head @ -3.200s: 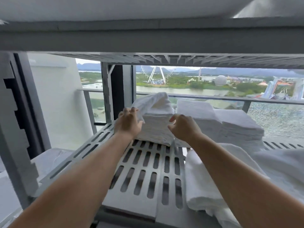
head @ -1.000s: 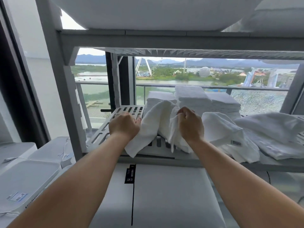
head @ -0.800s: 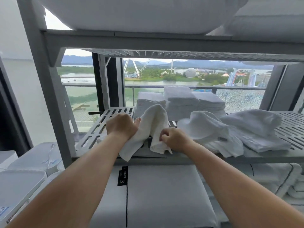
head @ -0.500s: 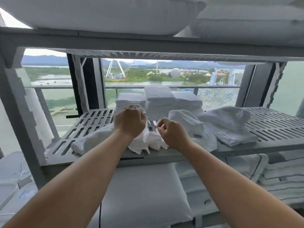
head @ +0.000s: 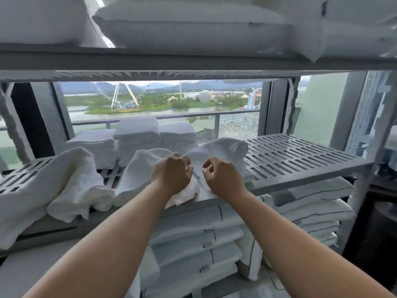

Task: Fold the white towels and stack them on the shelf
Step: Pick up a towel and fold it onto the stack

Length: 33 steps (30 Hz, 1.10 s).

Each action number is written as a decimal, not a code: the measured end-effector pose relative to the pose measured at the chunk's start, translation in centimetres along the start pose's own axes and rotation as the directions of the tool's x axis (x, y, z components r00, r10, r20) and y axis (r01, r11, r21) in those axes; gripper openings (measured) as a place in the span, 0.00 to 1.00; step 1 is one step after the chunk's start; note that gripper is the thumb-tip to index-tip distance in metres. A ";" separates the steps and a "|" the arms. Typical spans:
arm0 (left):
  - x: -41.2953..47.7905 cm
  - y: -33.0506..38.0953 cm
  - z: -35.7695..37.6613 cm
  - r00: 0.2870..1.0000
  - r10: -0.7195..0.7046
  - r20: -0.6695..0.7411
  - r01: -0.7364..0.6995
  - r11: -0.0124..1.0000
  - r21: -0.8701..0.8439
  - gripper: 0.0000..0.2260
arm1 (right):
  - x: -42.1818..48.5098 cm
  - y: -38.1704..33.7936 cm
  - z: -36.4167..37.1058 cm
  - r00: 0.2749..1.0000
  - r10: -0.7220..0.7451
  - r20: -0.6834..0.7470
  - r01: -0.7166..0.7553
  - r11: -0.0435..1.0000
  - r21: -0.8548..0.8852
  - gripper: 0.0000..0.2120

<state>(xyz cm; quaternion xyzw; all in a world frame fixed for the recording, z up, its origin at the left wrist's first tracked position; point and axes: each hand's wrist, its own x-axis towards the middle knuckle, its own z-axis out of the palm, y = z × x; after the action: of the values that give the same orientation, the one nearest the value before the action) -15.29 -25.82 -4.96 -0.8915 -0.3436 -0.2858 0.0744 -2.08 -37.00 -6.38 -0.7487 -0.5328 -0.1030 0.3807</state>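
Note:
Several crumpled white towels lie along the front of the grey slotted shelf (head: 300, 160). My left hand (head: 171, 176) and my right hand (head: 223, 179) are close together at the shelf's front edge, both pinching the edge of one white towel (head: 223, 148) that bunches up behind them. Another loose towel (head: 141, 166) sits just left of my left hand, and a bigger one (head: 73, 179) hangs over the front edge further left. At the back of the shelf stand three stacks of folded white towels (head: 137, 134).
Pillows (head: 182, 24) fill the shelf above. Folded bedding (head: 193, 237) is piled on the level below. A grey upright post (head: 369, 147) bounds the shelf on the right. Behind the shelf a window shows a balcony rail.
The view swung right along the shelf. Both hands left the first towel, which now lies at the left, and took hold of a crumpled towel further right.

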 end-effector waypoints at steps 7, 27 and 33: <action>2.8 7.3 4.5 0.994 -0.061 0.093 0.062 0.998 -0.007 0.17 | 1.1 8.5 -3.5 0.999 -0.001 0.035 0.003 0.998 -0.068 0.15; 16.3 2.3 15.1 0.896 -0.282 0.342 0.345 0.928 -0.138 0.35 | 17.1 16.8 3.0 0.992 0.111 0.061 -0.104 0.989 -0.101 0.26; 17.9 1.5 16.9 0.899 -0.280 0.337 0.356 0.915 -0.188 0.35 | 19.0 19.1 6.3 0.948 0.181 0.261 -0.198 0.979 0.042 0.18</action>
<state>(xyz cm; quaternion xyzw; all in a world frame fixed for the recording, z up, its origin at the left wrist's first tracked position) 4.21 -11.22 -8.82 -0.8581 -0.4549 -0.1943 -0.1379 20.87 -21.76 -8.83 -0.7901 -0.5063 0.0495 0.3421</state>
